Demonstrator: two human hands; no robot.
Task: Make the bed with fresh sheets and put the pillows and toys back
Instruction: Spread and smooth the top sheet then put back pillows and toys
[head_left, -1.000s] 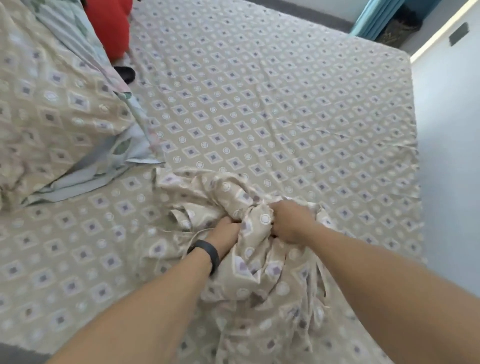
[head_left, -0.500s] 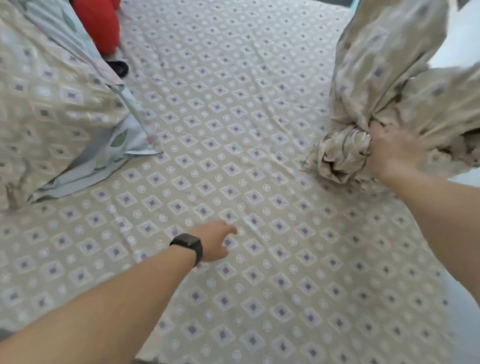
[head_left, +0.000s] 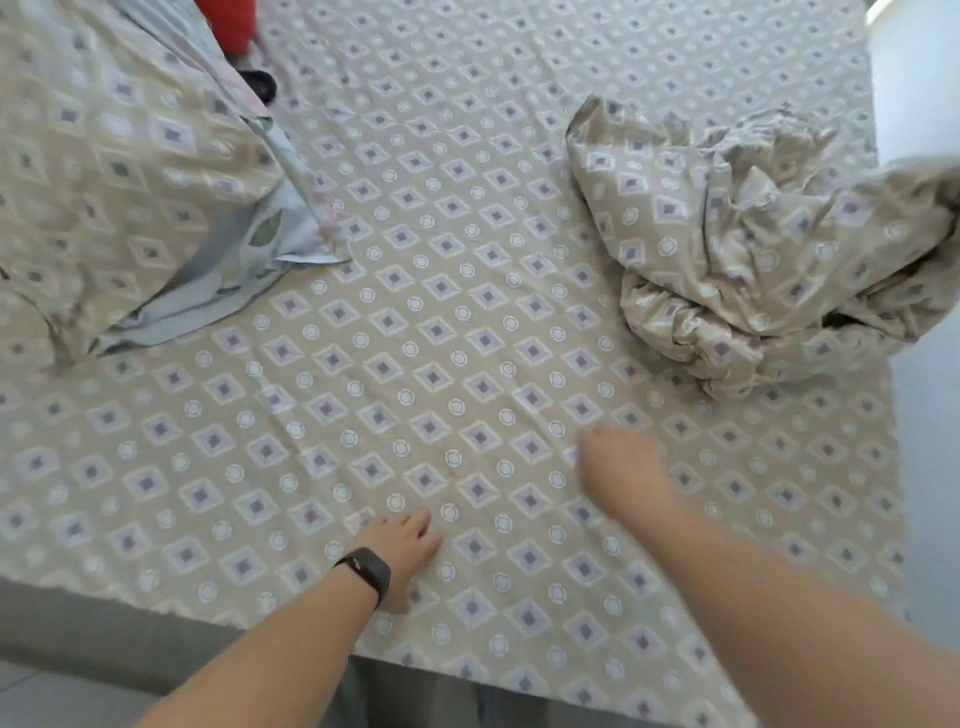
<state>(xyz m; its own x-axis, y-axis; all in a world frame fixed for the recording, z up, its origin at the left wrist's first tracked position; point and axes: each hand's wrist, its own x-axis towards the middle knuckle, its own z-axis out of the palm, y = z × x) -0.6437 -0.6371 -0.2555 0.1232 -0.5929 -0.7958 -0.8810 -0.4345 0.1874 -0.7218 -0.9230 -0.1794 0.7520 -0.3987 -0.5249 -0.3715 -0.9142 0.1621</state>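
Note:
A beige sheet (head_left: 441, 322) with a diamond pattern covers the bed. A crumpled bundle of the same patterned cloth (head_left: 753, 244) lies on it at the right edge, apart from both hands. My left hand (head_left: 402, 545), with a black band on the wrist, rests flat on the sheet near the front edge. My right hand (head_left: 623, 473) is blurred, low over the sheet, and holds nothing. At the left lies a pillow (head_left: 104, 171) in matching cloth, on top of a pale leaf-print cloth (head_left: 260, 249). A red toy (head_left: 231, 21) shows at the top.
The grey mattress side (head_left: 104, 629) runs along the bed's front edge. A white wall (head_left: 924, 104) borders the bed on the right. A small black object (head_left: 260, 83) lies by the red toy.
My right hand flung the bundle to the right side of the bed, let it go and came back toward me. My left hand released the cloth and dropped flat onto the sheet.

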